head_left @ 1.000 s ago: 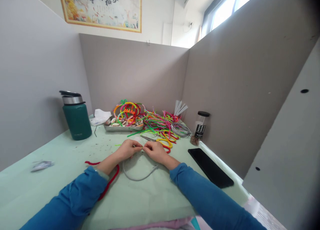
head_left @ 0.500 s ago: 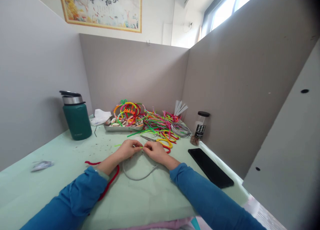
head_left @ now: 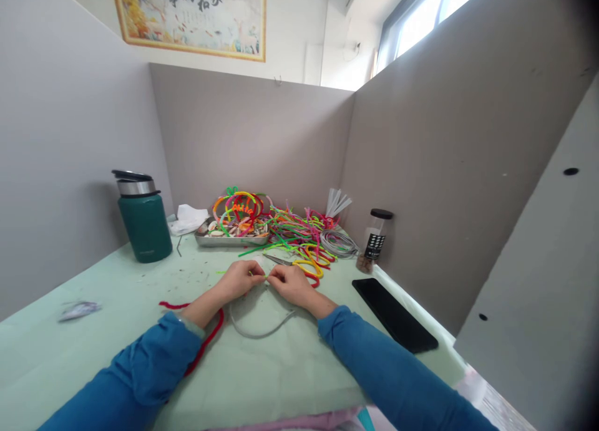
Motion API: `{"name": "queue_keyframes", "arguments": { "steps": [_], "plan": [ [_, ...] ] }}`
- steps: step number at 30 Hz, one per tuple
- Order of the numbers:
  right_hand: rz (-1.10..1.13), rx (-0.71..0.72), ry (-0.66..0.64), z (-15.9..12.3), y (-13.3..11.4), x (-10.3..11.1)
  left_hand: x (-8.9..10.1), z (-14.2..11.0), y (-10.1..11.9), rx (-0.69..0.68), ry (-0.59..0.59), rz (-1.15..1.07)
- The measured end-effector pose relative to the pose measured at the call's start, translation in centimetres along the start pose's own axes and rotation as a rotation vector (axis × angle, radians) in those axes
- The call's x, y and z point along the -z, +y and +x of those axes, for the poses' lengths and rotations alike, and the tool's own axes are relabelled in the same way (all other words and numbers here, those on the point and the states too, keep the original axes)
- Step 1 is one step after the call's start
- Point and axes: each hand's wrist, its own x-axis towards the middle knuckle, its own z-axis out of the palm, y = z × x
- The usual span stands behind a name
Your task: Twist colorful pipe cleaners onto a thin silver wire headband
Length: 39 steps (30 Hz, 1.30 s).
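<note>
My left hand (head_left: pixel 241 279) and my right hand (head_left: pixel 291 282) meet at mid-table, fingertips almost touching. Both are closed in a pinch on a thin yellow-green pipe cleaner (head_left: pixel 266 277); most of it is hidden by the fingers, and a short end shows left of my left hand. Below the hands a grey cord (head_left: pixel 257 336) curves on the table, its upper ends partly hidden. A red pipe cleaner (head_left: pixel 213 336) runs beneath my left forearm. Just beyond my right hand lie scissors (head_left: pixel 277 259), their handles partly covered.
Behind the hands stand a metal tray (head_left: pixel 231 241) of wooden pieces and a heap of coloured pipe cleaners (head_left: pixel 299 228). A grey cord coil (head_left: pixel 339 244) lies beside it. A green bottle (head_left: pixel 146 228) is left; a jar (head_left: pixel 374 241) and black phone (head_left: pixel 394 314) are right.
Almost nothing differs. Both hands keep their place and pinch, with only a tiny shift of the fingers.
</note>
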Motion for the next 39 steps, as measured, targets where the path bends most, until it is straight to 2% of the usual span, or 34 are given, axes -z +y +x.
{"name": "queue_keyframes", "arguments": {
  "steps": [10, 21, 31, 39],
  "plan": [
    [-0.004, 0.003, 0.003, 0.07, 0.05, -0.01, 0.28, 0.0, 0.22, 0.015, 0.046, 0.089],
    [-0.007, -0.013, -0.007, 0.05, -0.08, 0.06, 0.21, 0.1, -0.04, 0.01, 0.027, 0.111],
    [-0.027, -0.003, -0.004, 0.05, 0.0, 0.04, 0.08, 0.22, -0.37, 0.038, -0.039, 0.021],
    [-0.02, -0.014, -0.006, 0.07, 0.02, -0.01, 0.19, 0.0, -0.01, 0.019, -0.014, 0.087]
  ]
}}
